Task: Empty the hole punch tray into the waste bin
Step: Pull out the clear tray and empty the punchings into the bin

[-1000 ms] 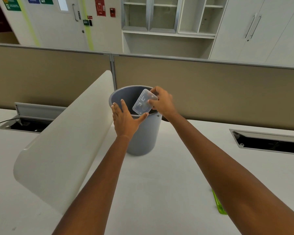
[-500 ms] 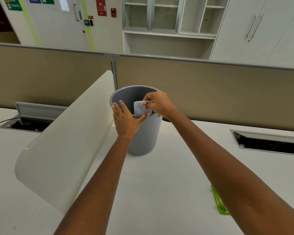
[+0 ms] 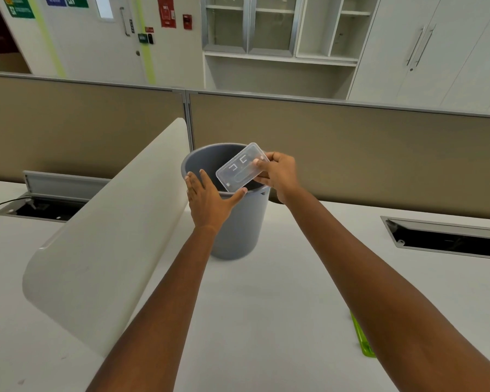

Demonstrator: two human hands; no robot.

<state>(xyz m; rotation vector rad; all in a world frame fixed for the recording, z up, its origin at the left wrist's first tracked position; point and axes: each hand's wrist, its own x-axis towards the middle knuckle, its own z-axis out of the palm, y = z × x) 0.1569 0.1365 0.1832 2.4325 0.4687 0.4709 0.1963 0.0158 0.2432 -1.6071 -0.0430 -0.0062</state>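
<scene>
The right hand (image 3: 280, 176) is pinching the clear hole punch tray (image 3: 242, 167) by its far end, fingers closed on it, tilting it over the mouth of the grey waste bin (image 3: 238, 227) so scraps would drop inside; the left hand (image 3: 210, 202) is lying open against the rim, likely steadying the bin

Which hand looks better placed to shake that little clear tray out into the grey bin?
The right hand. It already grips the clear plastic hole punch tray, tilted above the round grey waste bin. The left hand lies flat against the bin's near rim, apparently steadying it.
</scene>
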